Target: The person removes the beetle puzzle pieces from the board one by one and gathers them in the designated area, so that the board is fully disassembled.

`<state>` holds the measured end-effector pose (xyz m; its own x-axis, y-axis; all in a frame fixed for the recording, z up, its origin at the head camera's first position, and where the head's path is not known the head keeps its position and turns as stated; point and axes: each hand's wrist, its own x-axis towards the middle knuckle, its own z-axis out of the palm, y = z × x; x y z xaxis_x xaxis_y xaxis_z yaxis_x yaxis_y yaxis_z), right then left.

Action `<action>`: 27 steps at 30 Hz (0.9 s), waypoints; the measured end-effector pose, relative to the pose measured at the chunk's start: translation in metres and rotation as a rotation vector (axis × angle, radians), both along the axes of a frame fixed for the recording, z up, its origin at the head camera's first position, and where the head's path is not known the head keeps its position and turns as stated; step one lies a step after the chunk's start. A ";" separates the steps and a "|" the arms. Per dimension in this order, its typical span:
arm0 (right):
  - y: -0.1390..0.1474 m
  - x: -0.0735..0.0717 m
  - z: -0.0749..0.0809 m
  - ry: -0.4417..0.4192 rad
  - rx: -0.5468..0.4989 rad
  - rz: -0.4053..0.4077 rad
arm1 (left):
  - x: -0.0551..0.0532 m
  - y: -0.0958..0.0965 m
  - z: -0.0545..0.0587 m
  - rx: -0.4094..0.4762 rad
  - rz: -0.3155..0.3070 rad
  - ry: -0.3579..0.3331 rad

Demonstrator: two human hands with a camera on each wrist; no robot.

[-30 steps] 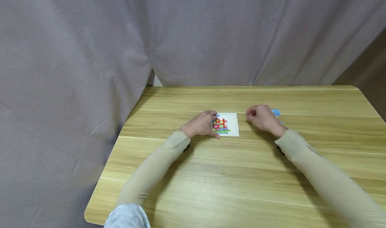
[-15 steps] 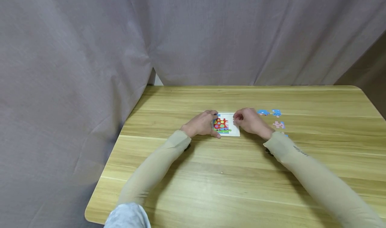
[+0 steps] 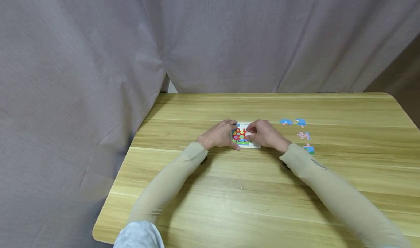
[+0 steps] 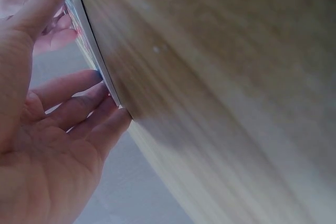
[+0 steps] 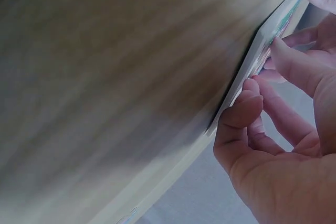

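Note:
A small white puzzle board (image 3: pixel 256 145) lies on the table in the head view, with joined pieces showing a red, spotted picture (image 3: pixel 238 135) in its left part. My left hand (image 3: pixel 219 134) holds the board's left side, thumb at the near edge and fingers toward the far edge. Over the right part, my right hand (image 3: pixel 267 134) pinches a pale puzzle piece (image 3: pixel 248 134) against the picture's right edge; fingertips cover most of it. In the right wrist view, the thumb and fingers of the right hand (image 5: pixel 278 156) meet at the board's surface.
Several loose puzzle pieces lie right of the board: a blue one (image 3: pixel 286 121), another blue one (image 3: pixel 300 122), a pink one (image 3: pixel 303 135) and a blue-green one (image 3: pixel 308 149). A grey curtain (image 3: pixel 223 40) hangs behind the wooden table (image 3: pixel 223 204).
My right hand has moved left from beside the loose pieces onto the board, reaching the picture's edge. The loose pieces it covered now show. My left hand stays on the board.

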<state>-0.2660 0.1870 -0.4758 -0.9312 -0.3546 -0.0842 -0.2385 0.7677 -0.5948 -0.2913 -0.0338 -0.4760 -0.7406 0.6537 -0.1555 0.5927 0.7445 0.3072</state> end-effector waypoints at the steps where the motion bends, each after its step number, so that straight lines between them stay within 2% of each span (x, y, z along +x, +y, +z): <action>1: 0.000 0.000 0.000 -0.004 0.000 -0.001 | 0.000 0.000 0.000 -0.001 -0.002 0.001; 10: -0.002 -0.004 -0.003 -0.023 -0.005 -0.021 | 0.000 0.001 0.001 -0.004 0.003 0.001; 18: -0.004 -0.004 -0.002 -0.058 -0.016 -0.024 | 0.002 0.006 0.003 -0.002 0.023 0.051; 27: -0.006 -0.001 0.003 -0.088 -0.036 -0.040 | 0.004 0.012 0.006 0.016 0.070 0.020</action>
<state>-0.2671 0.1813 -0.4729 -0.9342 -0.3220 -0.1538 -0.1542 0.7531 -0.6395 -0.2877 -0.0222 -0.4700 -0.7874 0.6026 -0.1300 0.5457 0.7794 0.3078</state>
